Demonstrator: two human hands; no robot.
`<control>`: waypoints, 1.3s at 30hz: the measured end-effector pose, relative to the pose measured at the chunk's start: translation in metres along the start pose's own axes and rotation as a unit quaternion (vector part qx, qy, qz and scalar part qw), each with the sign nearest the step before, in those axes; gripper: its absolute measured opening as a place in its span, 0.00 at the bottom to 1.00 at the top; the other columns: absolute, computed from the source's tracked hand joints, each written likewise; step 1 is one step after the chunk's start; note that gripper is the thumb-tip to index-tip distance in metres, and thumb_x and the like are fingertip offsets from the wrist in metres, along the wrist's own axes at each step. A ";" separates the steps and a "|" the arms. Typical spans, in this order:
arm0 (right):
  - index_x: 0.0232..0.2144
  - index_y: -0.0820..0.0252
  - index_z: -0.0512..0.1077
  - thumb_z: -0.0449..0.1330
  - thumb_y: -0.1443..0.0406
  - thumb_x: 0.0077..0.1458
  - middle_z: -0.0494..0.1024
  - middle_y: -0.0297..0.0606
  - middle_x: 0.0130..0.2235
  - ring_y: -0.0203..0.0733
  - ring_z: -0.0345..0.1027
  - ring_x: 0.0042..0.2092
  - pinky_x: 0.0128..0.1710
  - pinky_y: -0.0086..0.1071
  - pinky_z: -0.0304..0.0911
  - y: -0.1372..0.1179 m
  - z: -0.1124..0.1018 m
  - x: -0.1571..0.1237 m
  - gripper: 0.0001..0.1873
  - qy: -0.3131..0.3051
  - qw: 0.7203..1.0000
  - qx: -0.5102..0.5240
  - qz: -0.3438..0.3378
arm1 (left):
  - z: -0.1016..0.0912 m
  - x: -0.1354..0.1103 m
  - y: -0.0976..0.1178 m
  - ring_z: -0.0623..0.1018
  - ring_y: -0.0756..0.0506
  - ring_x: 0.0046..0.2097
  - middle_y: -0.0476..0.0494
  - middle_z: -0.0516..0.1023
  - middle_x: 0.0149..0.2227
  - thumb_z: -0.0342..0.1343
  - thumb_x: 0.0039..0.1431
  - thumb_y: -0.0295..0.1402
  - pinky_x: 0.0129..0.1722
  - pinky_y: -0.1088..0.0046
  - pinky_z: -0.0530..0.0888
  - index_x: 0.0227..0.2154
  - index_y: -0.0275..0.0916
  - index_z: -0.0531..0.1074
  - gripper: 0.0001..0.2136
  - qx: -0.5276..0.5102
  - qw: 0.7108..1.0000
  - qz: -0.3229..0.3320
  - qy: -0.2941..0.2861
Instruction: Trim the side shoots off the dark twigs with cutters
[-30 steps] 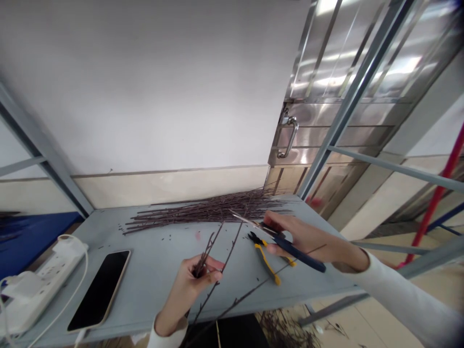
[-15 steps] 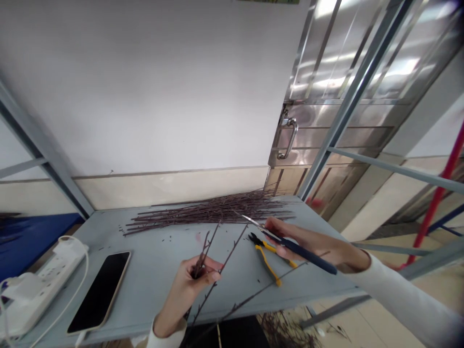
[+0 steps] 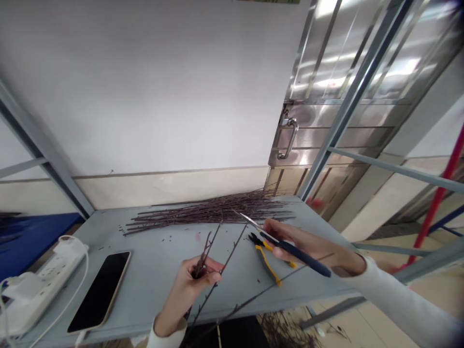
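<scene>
My left hand (image 3: 188, 286) is closed around a thin dark branching twig (image 3: 229, 253) that forks upward and trails down past the table's front edge. My right hand (image 3: 308, 244) grips blue-handled scissors (image 3: 286, 247), whose silver blades point left toward the twig's upper tips without touching them. Yellow-handled pliers (image 3: 267, 260) lie on the grey table (image 3: 152, 270) just under the scissors.
A long pile of dark cut twigs (image 3: 213, 212) lies along the table's back edge. A black phone (image 3: 99, 289) and a white power strip (image 3: 41, 285) with cable sit at the left. A steel door (image 3: 326, 116) and metal frame bars stand behind.
My right hand with the scissors has shifted slightly left and back toward the twig tips. My left hand and the twig have stayed almost still.
</scene>
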State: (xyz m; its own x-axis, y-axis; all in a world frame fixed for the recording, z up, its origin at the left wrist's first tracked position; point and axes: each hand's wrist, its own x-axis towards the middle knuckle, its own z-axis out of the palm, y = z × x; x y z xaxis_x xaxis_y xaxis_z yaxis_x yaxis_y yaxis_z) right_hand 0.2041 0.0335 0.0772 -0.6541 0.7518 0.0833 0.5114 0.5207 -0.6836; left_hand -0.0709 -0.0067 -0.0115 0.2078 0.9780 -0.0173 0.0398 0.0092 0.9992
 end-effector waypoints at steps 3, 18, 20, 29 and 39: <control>0.29 0.55 0.57 0.57 0.50 0.52 0.61 0.28 0.26 0.35 0.53 0.27 0.26 0.29 0.54 0.008 0.005 0.004 0.18 0.002 0.999 0.012 0.037 | -0.001 -0.001 0.000 0.62 0.53 0.21 0.50 0.72 0.19 0.63 0.46 0.39 0.23 0.77 0.59 0.28 0.35 0.77 0.12 0.005 1.000 -0.006 -0.001; 0.26 0.54 0.53 0.59 0.53 0.51 0.59 0.26 0.22 0.35 0.54 0.24 0.24 0.29 0.50 0.016 0.021 0.006 0.19 0.100 0.989 -0.074 0.083 | 0.012 -0.004 0.004 0.60 0.52 0.23 0.51 0.63 0.24 0.57 0.54 0.40 0.23 0.77 0.57 0.34 0.34 0.79 0.14 0.106 0.992 0.072 0.021; 0.27 0.54 0.53 0.59 0.52 0.50 0.60 0.26 0.23 0.35 0.54 0.25 0.24 0.30 0.50 0.012 0.016 0.007 0.20 0.084 0.988 -0.088 0.093 | 0.021 -0.005 0.002 0.61 0.52 0.23 0.51 0.63 0.23 0.57 0.54 0.37 0.23 0.77 0.59 0.31 0.35 0.79 0.10 0.144 0.984 0.094 0.043; 0.25 0.56 0.58 0.57 0.46 0.51 0.63 0.26 0.18 0.33 0.57 0.20 0.22 0.29 0.50 -0.011 -0.014 0.014 0.21 -0.025 0.979 -0.028 0.200 | 0.051 -0.003 -0.019 0.77 0.46 0.31 0.43 0.77 0.30 0.51 0.58 0.30 0.32 0.75 0.73 0.37 0.40 0.77 0.09 0.230 0.948 0.191 0.113; 0.26 0.55 0.58 0.56 0.49 0.53 0.64 0.28 0.22 0.34 0.56 0.22 0.22 0.29 0.49 -0.005 -0.018 0.013 0.18 -0.001 0.984 -0.067 0.165 | 0.059 -0.005 -0.015 0.75 0.47 0.26 0.43 0.77 0.30 0.51 0.58 0.30 0.27 0.75 0.73 0.34 0.39 0.76 0.08 0.246 0.943 0.174 0.139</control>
State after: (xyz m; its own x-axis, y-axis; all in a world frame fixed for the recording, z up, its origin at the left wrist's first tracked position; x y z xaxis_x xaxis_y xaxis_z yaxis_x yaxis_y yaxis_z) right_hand 0.2031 0.0478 0.0946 -0.4415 0.8880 -0.1286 0.7645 0.2972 -0.5720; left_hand -0.0152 -0.0235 -0.0284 0.0293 0.9214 0.3874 0.4789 -0.3531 0.8037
